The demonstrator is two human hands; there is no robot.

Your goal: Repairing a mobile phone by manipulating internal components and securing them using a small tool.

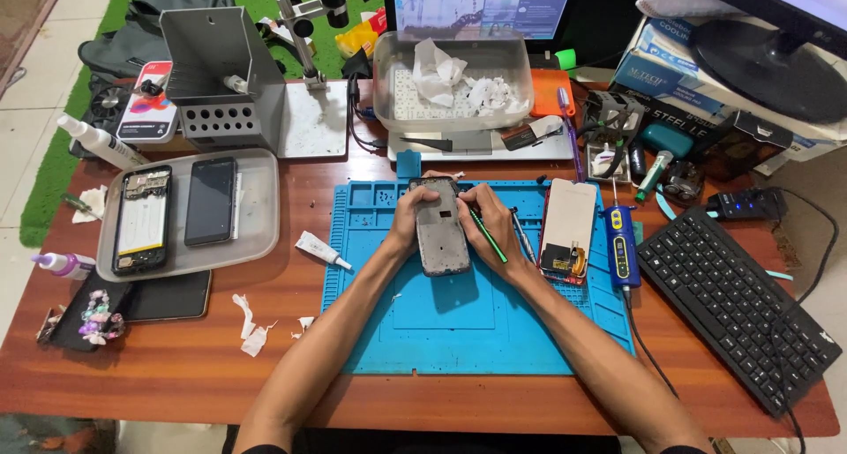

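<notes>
Head view: hands (454, 216) grip phone frame (440, 227) between them.

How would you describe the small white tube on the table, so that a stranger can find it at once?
Start at the blue work mat in the middle of the wooden table. Just off its left edge, between the mat and the grey tray of phones, lies the small white tube, pointing diagonally. Unlike the torn paper scraps below it, it is smooth and capped.

Matt blue rubbery mat (423, 330); glossy wood table (176, 366); grey metal phone frame (441, 233); crumpled white paper (441, 70).
</notes>
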